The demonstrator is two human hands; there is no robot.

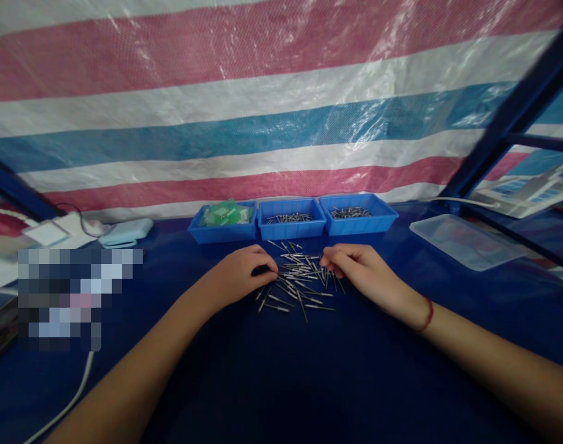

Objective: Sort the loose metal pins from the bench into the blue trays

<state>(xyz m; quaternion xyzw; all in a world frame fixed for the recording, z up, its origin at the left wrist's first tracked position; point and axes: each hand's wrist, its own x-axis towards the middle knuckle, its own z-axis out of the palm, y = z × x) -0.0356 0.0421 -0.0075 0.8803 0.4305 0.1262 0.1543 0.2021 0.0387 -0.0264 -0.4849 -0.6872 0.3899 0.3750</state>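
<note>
A loose pile of silver blind rivets [299, 277] with long thin stems lies scattered on the dark blue table. At the pile's left edge, my left hand [242, 274] pinches a rivet between thumb and forefinger. My right hand [359, 268], with a dark red string at the wrist, is closed at the right edge of the pile. Its curled fingers partly hide what seems to be a rivet at their tips. Just behind the pile stand a middle blue bin [291, 230] and a right blue bin [364, 224], both holding more small metal pieces.
A left blue bin [222, 233] holds green and clear plastic packets. To the right lies a translucent plastic lid [466, 242]. Chargers [54, 233], a light blue case [126, 232] and a white cable [80, 391] are at left. Striped sheeting [263, 148] hangs behind.
</note>
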